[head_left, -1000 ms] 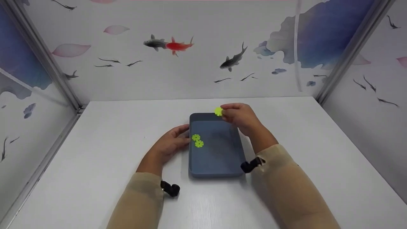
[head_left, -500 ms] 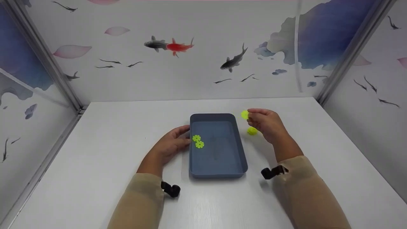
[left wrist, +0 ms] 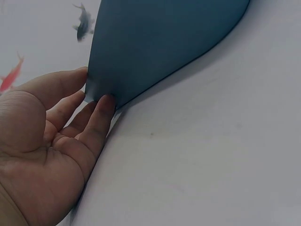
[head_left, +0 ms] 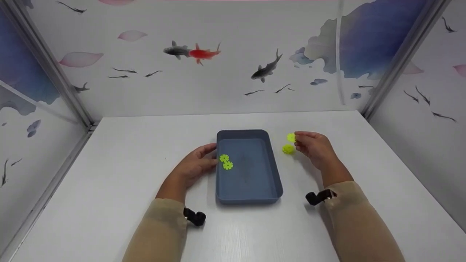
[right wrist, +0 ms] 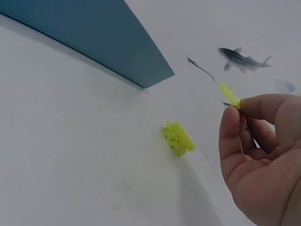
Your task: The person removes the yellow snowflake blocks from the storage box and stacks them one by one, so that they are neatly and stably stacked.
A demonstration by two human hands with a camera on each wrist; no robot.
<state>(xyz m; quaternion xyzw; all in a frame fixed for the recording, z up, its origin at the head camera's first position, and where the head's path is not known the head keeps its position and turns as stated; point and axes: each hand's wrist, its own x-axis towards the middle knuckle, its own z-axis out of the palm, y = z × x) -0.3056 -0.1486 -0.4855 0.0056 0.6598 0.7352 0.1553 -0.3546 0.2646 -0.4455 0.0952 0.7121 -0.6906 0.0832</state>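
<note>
Between thumb and fingers, my right hand (head_left: 316, 147) pinches a yellow-green notched plastic disc (head_left: 291, 137), seen edge-on as a thin disc (right wrist: 229, 96) in the right wrist view. Just below it on the table stands a small stack of such discs (head_left: 288, 149), whose layered edges show in the right wrist view. My left hand (head_left: 194, 163) rests against the left wall of a blue-grey rectangular tray (head_left: 249, 182). In the left wrist view its thumb and fingertips (left wrist: 106, 102) touch the tray wall, fingers fairly straight. Two notched discs (head_left: 226, 162) lie flat inside the tray, near its left wall.
The white table (head_left: 127, 153) is bounded by a back wall (head_left: 225, 91) printed with fish and petals, and by side panels with metal frame posts. Black wrist cameras (head_left: 195, 217) stick out from both sleeves.
My right hand, with the disc pinched, has moved right from over the tray's far rim to beside the stack, uncovering the stack. My left hand, the tray and the two discs in it stay put.
</note>
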